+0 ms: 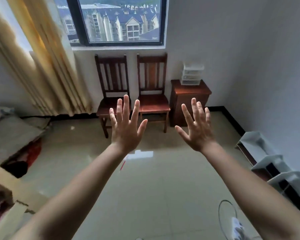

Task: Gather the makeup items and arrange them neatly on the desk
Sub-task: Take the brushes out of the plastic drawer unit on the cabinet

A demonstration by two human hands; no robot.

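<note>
My left hand point(126, 125) and my right hand point(197, 129) are both stretched out in front of me in mid-air, backs toward the camera, fingers spread and straight. Neither hand holds or touches anything. No makeup items show in this view, and no desk is visible. A small clear plastic drawer unit point(191, 75) stands on a low dark wooden cabinet point(189, 103) against the far wall, beyond my right hand; its contents cannot be made out.
Two dark wooden chairs point(113, 94) point(152, 96) stand under the window. Yellow curtains point(47, 70) hang at the left. A bed edge with cardboard point(10, 135) lies at the left. White shelving point(270, 163) lines the right wall. A fan point(232, 220) stands at the lower right. Glossy tiled floor point(154, 187) fills the middle.
</note>
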